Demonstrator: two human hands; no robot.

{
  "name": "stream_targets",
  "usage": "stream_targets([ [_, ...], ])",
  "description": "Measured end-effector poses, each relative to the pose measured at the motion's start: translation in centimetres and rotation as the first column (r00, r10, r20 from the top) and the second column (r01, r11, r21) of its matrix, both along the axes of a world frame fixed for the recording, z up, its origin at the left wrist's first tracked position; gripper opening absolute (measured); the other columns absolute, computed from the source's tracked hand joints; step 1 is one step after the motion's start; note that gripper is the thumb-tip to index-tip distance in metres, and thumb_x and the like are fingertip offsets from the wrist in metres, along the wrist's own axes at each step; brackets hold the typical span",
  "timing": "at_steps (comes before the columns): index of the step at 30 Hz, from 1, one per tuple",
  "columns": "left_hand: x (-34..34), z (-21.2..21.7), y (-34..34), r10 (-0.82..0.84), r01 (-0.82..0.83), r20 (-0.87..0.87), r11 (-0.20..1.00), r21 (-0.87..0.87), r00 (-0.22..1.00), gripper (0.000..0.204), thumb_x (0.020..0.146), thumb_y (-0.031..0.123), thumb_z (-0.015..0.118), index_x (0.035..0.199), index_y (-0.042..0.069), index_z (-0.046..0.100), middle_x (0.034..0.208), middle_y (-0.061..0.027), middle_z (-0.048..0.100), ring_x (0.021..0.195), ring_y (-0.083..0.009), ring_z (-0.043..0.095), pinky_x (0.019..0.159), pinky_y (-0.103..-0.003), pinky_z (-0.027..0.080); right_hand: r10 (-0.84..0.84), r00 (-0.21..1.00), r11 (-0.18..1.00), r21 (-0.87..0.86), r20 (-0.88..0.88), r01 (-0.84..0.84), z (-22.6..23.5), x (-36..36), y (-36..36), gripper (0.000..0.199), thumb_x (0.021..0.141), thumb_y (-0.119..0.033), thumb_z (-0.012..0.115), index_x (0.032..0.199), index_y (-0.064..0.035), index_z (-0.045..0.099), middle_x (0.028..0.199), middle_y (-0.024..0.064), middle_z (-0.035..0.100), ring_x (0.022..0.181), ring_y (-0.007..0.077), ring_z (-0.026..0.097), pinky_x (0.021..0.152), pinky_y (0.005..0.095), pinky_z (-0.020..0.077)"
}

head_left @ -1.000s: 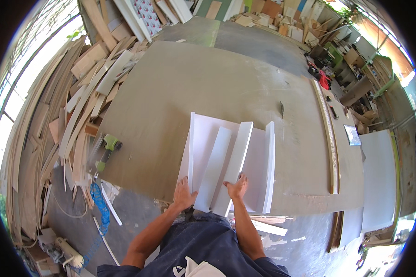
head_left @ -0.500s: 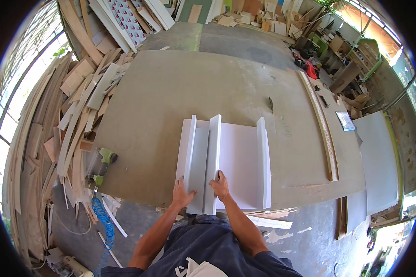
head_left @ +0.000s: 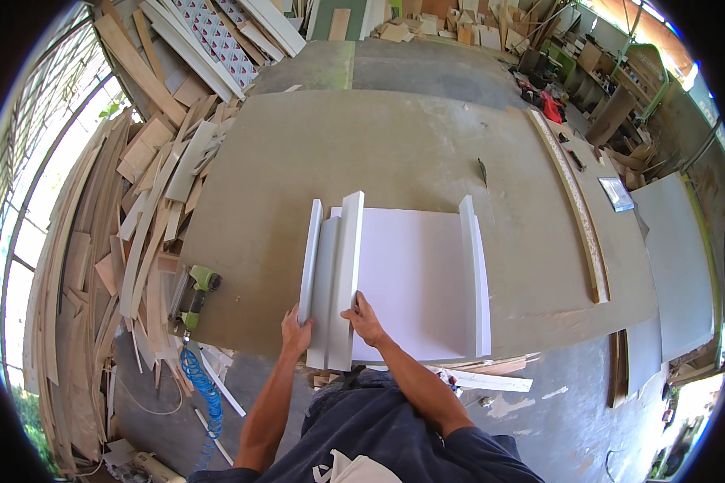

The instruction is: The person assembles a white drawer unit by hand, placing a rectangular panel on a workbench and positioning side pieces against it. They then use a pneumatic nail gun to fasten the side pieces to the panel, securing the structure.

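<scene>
A U-shaped white board piece [head_left: 323,274], with two upright side strips and a greyish base between them, lies over the left part of a flat white panel [head_left: 415,282]. My left hand [head_left: 296,332] grips its left strip near the close end. My right hand [head_left: 363,319] is closed on the taller right strip, with the thumb on the inner side. Along the panel's right edge stands another white strip [head_left: 474,278], apart from both hands. The panel's left edge is mostly hidden under the U-shaped piece.
Everything lies on a large brown board tabletop [head_left: 298,145]. A green and black nail gun [head_left: 198,294] with a coiled blue hose [head_left: 200,378] is at its left edge. A long narrow strip [head_left: 570,205] lies on the right. Scrap wood [head_left: 80,282] is heaped at left.
Both hands have shifted the U-shaped piece leftward over the panel, baring more of the panel between it and the right strip. The view has turned slightly.
</scene>
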State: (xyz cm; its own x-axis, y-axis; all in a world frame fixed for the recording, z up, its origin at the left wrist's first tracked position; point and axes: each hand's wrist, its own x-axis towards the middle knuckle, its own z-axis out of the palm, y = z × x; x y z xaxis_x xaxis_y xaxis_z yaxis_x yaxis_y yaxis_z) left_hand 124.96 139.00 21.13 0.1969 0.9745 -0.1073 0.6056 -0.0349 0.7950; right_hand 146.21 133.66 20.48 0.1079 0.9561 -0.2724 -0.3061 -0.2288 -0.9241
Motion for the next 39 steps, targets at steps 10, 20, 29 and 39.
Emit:
stream_targets([
  [10, -2.4, -1.3, -0.3, 0.178, -0.147, -0.143, 0.967, 0.206, 0.974, 0.046, 0.089, 0.010, 0.068, 0.131, -0.006, 0.059, 0.128, -0.0272, 0.062, 0.123, -0.0469, 0.055, 0.106, -0.051, 0.043, -0.151, 0.964, 0.985, 0.044, -0.217, 0.164, 2.5, -2.3, 1.8, 0.045, 0.093, -0.007, 0.054, 0.137, 0.0018, 0.054, 0.110, 0.0069, 0.066, 0.096, 0.0159, 0.062, 0.085, 0.0299, 0.0533],
  [20, -5.7, 2.2, 0.1, 0.260, -0.184, -0.246, 0.938, 0.295, 0.934, 0.049, 0.088, 0.008, 0.070, 0.133, -0.003, 0.057, 0.129, -0.0267, 0.058, 0.122, -0.0451, 0.054, 0.104, -0.051, 0.044, -0.245, 0.958, 0.969, 0.081, 0.150, 0.235, 1.2, 0.4, -0.6, 0.047, 0.091, -0.006, 0.056, 0.137, 0.0039, 0.053, 0.108, 0.0120, 0.067, 0.094, 0.0205, 0.063, 0.084, 0.0335, 0.0531],
  [29, -0.1, 6.3, -2.8, 0.125, 0.014, -0.211, 0.830, 0.557, 0.969, 0.057, 0.087, 0.013, 0.071, 0.138, -0.001, 0.052, 0.136, -0.0242, 0.051, 0.131, -0.0437, 0.044, 0.111, -0.054, 0.034, -0.081, 0.341, 0.992, 0.042, 0.937, 0.121, 3.2, -5.7, -0.6, 0.074, 0.082, -0.012, 0.067, 0.151, -0.0025, 0.041, 0.146, 0.0234, 0.051, 0.132, 0.0412, 0.045, 0.094, 0.0588, 0.0474],
  [39, 0.5, 1.7, -5.2, 0.056, -0.035, -0.096, 0.978, 0.207, 0.994, 0.064, 0.086, 0.018, 0.073, 0.139, -0.008, 0.048, 0.133, -0.0294, 0.055, 0.126, -0.0465, 0.053, 0.108, -0.051, 0.043, 0.148, 0.378, 0.964, -0.219, 0.914, 0.152, 5.1, -5.9, -1.9, 0.092, 0.067, -0.039, 0.090, 0.137, -0.0062, 0.041, 0.131, 0.0191, 0.045, 0.128, 0.0396, 0.044, 0.094, 0.0568, 0.0479],
])
